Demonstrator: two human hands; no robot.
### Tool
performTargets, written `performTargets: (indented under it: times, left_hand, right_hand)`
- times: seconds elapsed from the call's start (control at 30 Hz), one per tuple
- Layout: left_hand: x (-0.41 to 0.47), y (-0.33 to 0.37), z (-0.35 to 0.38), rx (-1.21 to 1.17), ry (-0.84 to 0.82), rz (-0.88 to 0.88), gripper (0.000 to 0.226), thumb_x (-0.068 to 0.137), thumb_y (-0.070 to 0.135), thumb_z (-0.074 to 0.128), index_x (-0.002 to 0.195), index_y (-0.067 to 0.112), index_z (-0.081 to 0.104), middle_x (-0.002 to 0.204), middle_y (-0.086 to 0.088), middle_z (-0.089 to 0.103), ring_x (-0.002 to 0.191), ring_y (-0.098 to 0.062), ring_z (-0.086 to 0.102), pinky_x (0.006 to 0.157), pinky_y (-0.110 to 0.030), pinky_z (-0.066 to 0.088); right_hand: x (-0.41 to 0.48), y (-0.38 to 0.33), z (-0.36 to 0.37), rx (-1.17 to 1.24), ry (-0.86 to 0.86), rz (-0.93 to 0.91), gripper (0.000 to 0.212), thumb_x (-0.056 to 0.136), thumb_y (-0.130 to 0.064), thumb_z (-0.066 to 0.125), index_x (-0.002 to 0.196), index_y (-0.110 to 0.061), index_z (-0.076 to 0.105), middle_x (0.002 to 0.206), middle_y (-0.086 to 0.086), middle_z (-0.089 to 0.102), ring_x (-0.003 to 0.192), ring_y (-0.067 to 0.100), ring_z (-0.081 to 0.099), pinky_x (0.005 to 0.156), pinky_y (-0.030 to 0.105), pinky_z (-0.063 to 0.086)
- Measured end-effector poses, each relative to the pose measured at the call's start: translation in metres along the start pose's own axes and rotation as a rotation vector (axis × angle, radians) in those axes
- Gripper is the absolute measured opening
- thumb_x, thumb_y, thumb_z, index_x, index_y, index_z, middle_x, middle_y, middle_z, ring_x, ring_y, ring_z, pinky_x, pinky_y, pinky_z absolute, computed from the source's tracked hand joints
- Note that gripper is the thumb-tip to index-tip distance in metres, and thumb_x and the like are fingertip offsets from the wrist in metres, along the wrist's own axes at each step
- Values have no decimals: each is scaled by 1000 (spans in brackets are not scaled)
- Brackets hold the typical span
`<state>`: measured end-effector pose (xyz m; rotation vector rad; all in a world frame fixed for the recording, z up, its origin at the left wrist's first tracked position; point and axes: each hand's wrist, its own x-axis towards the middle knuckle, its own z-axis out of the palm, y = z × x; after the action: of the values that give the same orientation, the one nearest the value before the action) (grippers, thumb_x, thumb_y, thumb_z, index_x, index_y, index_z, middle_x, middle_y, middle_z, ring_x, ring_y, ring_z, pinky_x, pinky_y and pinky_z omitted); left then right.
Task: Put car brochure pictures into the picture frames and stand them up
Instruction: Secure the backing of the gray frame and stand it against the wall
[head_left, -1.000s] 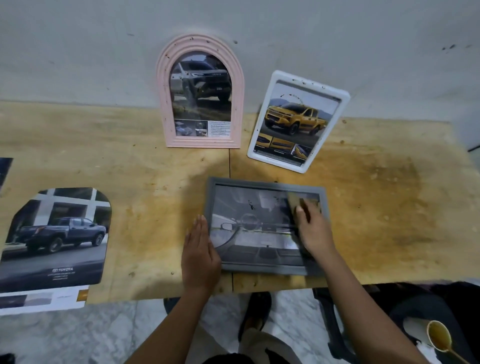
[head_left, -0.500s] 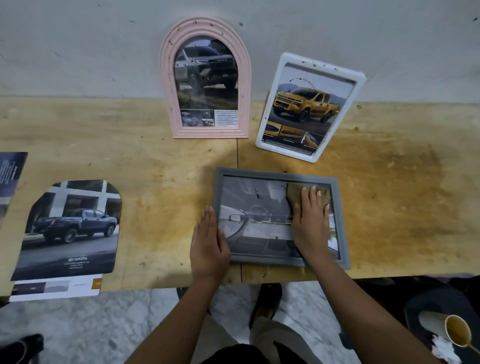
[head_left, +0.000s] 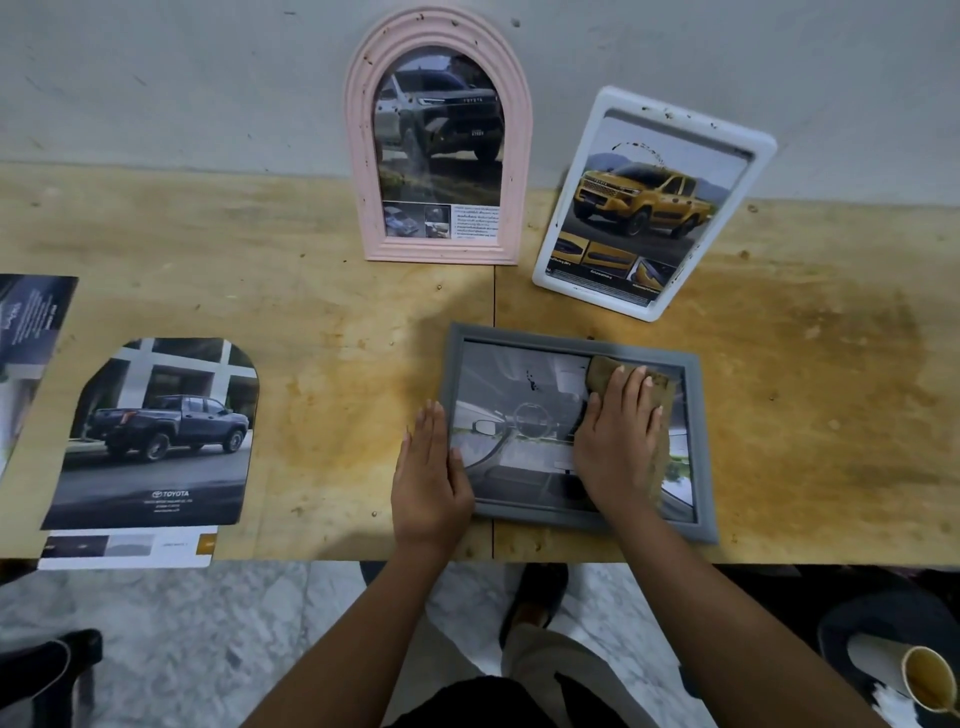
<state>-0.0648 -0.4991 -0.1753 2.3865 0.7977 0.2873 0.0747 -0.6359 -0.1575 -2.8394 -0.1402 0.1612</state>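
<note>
The grey frame (head_left: 698, 441) is lying flat near the bench (head_left: 322, 322) front edge. The right hand (head_left: 618, 447), fingers straight and together, is pressing a brown cloth (head_left: 602, 371) onto its glass. The left hand (head_left: 428, 478) is resting flat at its left rim, fingers together. Further left, an arch-cut picture (head_left: 156, 431) is showing "TOYOTA".

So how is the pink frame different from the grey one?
The pink frame is arched on top; the grey frame is a rectangle. The pink frame stands up by the wall; the grey frame lies flat on the table. The pink frame shows a truck's outside, the grey frame a steering wheel. Both hold car pictures.
</note>
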Motion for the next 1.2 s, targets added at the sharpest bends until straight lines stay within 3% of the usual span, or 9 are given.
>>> performTargets:
  times: [0.1, 0.37, 0.67, 0.97, 1.2]
  left_hand:
    - [0, 0, 1, -4, 0, 1, 55, 94, 30, 30, 145, 9, 33, 151, 0, 32, 140, -9, 21, 116, -25, 13]
    - [1, 0, 1, -5, 0, 4, 55, 93, 28, 30, 144, 8, 34, 151, -2, 34, 141, -8, 21, 115, -29, 19]
    - [2, 0, 1, -29, 7, 9, 53, 93, 25, 33, 144, 7, 33, 150, -5, 35, 141, -7, 20, 115, -19, 8]
    - [2, 0, 1, -57, 38, 41, 52, 93, 23, 34, 142, 4, 37, 148, -8, 38, 140, -8, 22, 116, -19, 9]
    - [2, -1, 2, -50, 46, 53, 52, 93, 21, 35, 141, 2, 37, 147, -10, 39, 140, -11, 24, 117, -24, 13]
  right_hand:
    - [0, -1, 2, -16, 18, -37, 48, 100, -22, 33, 145, -5, 28, 154, 15, 23, 144, 29, 17, 115, 48, 13]
    - [1, -8, 4, -5, -19, -76, 48, 100, -20, 31, 147, -8, 25, 156, 10, 17, 145, 24, 10, 117, 41, 7]
    - [1, -21, 6, 86, -52, -136, 46, 101, -15, 28, 147, -8, 25, 157, 9, 14, 146, 20, 6, 118, 35, -1]
    - [-2, -34, 11, 188, -40, -195, 45, 99, -10, 32, 144, -9, 32, 155, 6, 21, 145, 16, 11, 118, 30, -1]
    - [-5, -43, 14, 137, -72, -299, 51, 96, -22, 21, 143, -10, 34, 154, 8, 24, 144, 17, 17, 117, 30, 1]
